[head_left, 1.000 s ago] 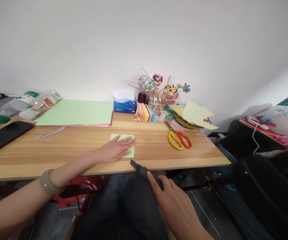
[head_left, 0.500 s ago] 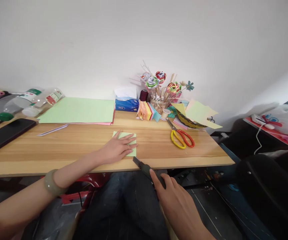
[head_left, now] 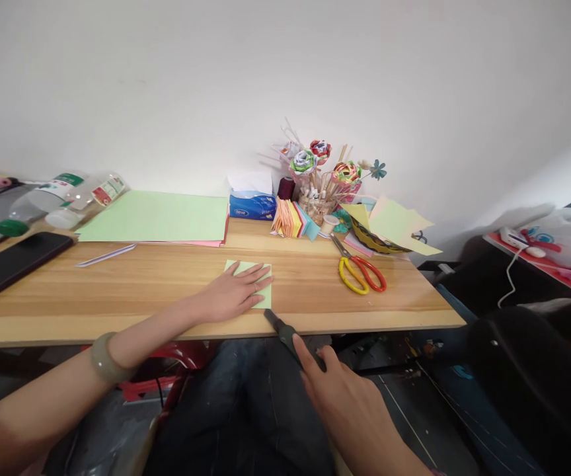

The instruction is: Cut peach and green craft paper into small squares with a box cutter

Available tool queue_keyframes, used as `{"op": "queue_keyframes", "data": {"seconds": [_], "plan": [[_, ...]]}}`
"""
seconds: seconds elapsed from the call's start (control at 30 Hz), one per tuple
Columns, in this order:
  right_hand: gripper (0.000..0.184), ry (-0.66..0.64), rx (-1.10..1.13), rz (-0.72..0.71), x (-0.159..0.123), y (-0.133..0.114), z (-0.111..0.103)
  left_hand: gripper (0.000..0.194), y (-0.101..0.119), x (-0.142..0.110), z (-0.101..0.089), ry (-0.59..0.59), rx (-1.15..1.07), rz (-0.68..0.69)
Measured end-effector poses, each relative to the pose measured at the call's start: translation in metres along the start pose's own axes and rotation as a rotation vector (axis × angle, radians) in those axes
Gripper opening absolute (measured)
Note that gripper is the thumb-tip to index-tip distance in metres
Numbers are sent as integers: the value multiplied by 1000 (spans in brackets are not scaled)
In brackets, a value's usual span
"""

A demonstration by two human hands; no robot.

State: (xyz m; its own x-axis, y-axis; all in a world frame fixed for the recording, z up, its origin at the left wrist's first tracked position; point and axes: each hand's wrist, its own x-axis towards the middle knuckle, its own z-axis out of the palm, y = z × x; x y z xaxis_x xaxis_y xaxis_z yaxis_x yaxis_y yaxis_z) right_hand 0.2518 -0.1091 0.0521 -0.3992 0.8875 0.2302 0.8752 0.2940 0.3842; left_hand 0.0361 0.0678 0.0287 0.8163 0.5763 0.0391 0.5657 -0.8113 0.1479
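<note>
My left hand [head_left: 233, 292] lies flat with fingers spread on a small light green sheet of paper [head_left: 266, 301], pressing it to the wooden table [head_left: 176, 284] near the front edge. Parts of the sheet are hidden under the hand. My right hand [head_left: 338, 390] is wrapped round a dark green utility knife [head_left: 285, 332], index finger along its handle. The grey tip of the knife is by the lower right corner of the sheet; whether it touches the paper, I cannot tell.
Scissors [head_left: 362, 272] with yellow and red handles lie to the right. Behind are a tissue pack [head_left: 252, 205], folded paper pieces [head_left: 288, 220] and paper flowers [head_left: 304, 160]. Large green sheets [head_left: 161, 217], a phone [head_left: 18, 266] and plastic bottles [head_left: 47, 195] lie left.
My right hand has shifted very slightly up and left on the knife. My left hand and the sheet keep their place; the view has tilted a little.
</note>
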Motion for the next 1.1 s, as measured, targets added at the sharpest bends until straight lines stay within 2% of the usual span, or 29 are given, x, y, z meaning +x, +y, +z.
{"op": "queue_keyframes", "data": {"seconds": [0.13, 0.47, 0.73, 0.97, 1.1], "plan": [[47, 30, -32, 16, 2, -1, 1, 51, 0, 0, 0, -6, 11, 4], [47, 4, -40, 24, 6, -2, 1, 50, 2, 0, -3, -18, 22, -6], [52, -135, -36, 47, 13, -4, -13, 50, 1, 0, -5, -51, 0, -27], [48, -386, 33, 84, 35, 4, -35, 51, 2, 4, -12, -105, -39, -98], [48, -417, 60, 83, 49, 10, -33, 51, -1, 9, -15, -108, -28, -127]]}}
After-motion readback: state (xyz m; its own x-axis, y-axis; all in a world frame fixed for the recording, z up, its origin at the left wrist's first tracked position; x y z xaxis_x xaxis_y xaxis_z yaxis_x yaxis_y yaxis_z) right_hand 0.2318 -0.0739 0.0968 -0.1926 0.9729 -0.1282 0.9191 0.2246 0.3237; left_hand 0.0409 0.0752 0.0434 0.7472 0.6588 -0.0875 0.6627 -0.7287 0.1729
